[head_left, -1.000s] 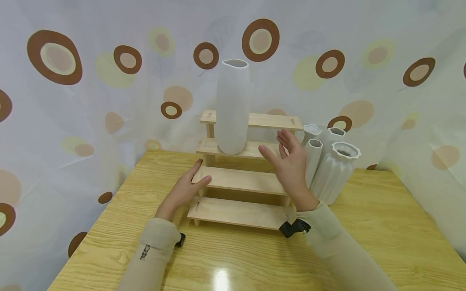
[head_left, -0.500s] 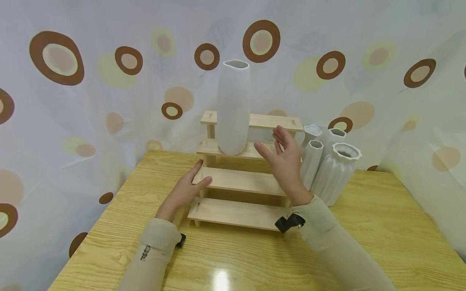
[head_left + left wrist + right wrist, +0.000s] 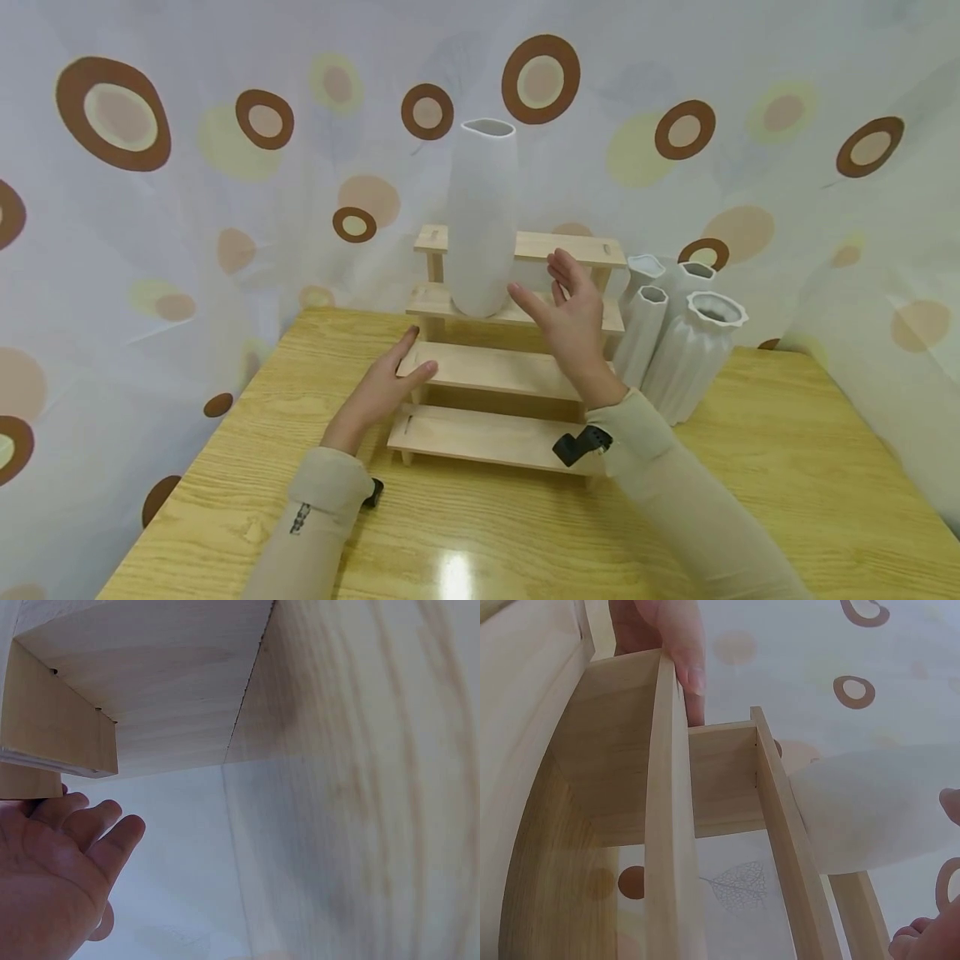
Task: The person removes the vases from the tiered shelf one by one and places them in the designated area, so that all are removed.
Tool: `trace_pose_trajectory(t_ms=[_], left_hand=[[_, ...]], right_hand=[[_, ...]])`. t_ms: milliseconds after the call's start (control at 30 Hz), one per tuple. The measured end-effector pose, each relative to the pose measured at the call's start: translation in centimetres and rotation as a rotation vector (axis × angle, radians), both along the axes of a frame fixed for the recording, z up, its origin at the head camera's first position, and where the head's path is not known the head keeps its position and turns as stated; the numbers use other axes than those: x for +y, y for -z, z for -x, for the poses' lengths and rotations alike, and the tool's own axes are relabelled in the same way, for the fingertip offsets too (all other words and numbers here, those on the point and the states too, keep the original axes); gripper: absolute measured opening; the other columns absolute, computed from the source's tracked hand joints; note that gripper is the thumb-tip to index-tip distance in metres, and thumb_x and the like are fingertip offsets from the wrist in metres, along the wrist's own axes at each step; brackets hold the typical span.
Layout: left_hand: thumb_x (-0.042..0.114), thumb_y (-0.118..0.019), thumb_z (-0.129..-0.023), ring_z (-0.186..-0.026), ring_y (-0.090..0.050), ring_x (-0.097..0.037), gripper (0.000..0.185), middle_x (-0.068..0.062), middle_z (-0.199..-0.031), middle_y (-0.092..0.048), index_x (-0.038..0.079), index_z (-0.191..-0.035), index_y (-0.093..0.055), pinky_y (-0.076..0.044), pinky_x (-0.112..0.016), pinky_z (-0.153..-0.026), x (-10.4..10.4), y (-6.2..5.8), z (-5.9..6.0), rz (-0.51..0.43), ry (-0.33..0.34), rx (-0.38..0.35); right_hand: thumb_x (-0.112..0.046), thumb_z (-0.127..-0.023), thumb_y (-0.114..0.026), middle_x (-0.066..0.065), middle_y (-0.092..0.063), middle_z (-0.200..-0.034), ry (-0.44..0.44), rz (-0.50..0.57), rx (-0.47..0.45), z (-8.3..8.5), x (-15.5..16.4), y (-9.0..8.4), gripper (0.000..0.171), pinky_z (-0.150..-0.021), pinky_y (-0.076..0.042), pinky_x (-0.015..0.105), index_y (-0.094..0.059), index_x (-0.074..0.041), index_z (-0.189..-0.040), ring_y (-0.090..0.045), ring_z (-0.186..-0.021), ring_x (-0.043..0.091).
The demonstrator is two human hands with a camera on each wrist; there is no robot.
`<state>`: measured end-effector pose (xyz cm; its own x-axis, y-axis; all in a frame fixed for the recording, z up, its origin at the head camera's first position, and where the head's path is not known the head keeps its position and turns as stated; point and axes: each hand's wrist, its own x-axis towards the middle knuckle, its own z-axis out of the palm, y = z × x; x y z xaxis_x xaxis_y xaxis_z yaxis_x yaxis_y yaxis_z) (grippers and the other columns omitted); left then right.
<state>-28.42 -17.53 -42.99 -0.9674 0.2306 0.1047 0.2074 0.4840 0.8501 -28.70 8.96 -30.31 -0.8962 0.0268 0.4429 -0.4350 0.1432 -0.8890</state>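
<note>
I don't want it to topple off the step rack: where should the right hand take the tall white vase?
Probably around the tall white vase at its wide middle, coming from its right, where the right hand hovers open. It stands upright, narrow-based, on the rack.

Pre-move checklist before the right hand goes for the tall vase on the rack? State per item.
1. Tall white vase upright on the stepped wooden rack: ok.
2. Right hand open, holding nothing: ok.
3. Right hand touching the vase: not ok, a gap shows.
4. Left hand resting on the rack's left end: ok.
5. Group of ribbed white vases close beside the right forearm: not ok, little room.
6. Vase base fully on its step: cannot tell.
</note>
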Motion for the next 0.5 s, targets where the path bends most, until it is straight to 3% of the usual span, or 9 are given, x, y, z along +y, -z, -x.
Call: trace_pose_trajectory(t_ms=[267, 500], left_hand=[[0.061, -0.053, -0.095, -0.149, -0.01, -0.023, 0.087, 0.006, -0.163, -0.01, 0.023, -0.16, -0.012, -0.016, -0.051, -0.117, 0.1, 0.1, 0.2, -0.006, 0.004, 0.0], [0.049, -0.055, -0.099, -0.149, -0.008, -0.026, 0.081, 0.002, -0.163, -0.007, 0.019, -0.16, -0.01, -0.015, -0.053, -0.117, 0.0, -0.1, 0.2, -0.012, 0.01, -0.021]], right_hand=[[-0.013, -0.083, -0.082, 0.013, -0.041, -0.15, -0.016, 0.02, 0.011, 2.8, -0.2, 1.8, 0.081, -0.113, -0.03, 0.033, -0.038, 0.0, -0.149, -0.038, -0.138, 0.027], [-0.02, -0.08, -0.085, 0.012, -0.044, -0.148, -0.024, 0.021, 0.026, 3.8, -0.7, 2.2, 0.084, -0.112, -0.032, 0.028, -0.039, 0.001, -0.148, -0.04, -0.137, 0.027]])
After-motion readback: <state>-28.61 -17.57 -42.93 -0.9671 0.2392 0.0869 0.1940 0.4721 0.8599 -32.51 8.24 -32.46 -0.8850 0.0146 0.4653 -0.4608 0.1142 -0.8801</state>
